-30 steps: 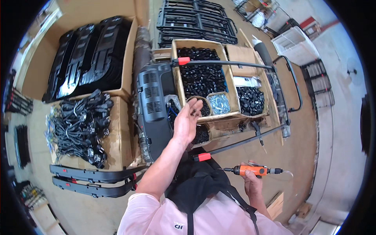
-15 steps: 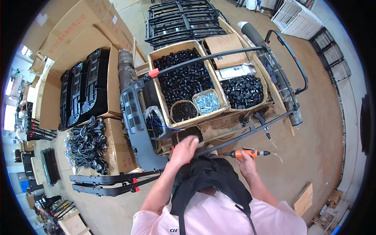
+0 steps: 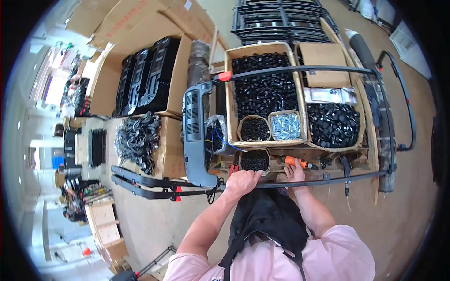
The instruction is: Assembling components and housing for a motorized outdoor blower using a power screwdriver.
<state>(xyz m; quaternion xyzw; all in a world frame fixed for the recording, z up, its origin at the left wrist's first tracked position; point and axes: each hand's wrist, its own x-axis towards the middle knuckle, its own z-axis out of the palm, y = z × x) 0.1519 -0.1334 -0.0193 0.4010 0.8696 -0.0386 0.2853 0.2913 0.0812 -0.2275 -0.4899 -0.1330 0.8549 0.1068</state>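
My right hand (image 3: 294, 174) reaches past the front bar of a black metal frame (image 3: 335, 179) and grips an orange air screwdriver (image 3: 302, 163), which lies roughly level above the wooden ledge. My left hand (image 3: 243, 181) is closed at the front bar, beside the dark grey plastic panel (image 3: 192, 136). Whatever its curled fingers hold is hidden. Just beyond that hand stands a small box of tiny black parts (image 3: 254, 161), with red-handled pliers (image 3: 234, 167) at its left side.
Inside the frame sit cartons of black caps (image 3: 262, 84) and round black knobs (image 3: 333, 124), plus a small box of silver screws (image 3: 285, 126). A second tool (image 3: 345, 167) rests at the right. Cable bundles (image 3: 138, 143) and black panels (image 3: 147, 77) fill boxes at left.
The view has turned, so the scene sits farther right. My right hand has carried the screwdriver from the near side of the bar to beyond it. My left hand has come back to the bar.
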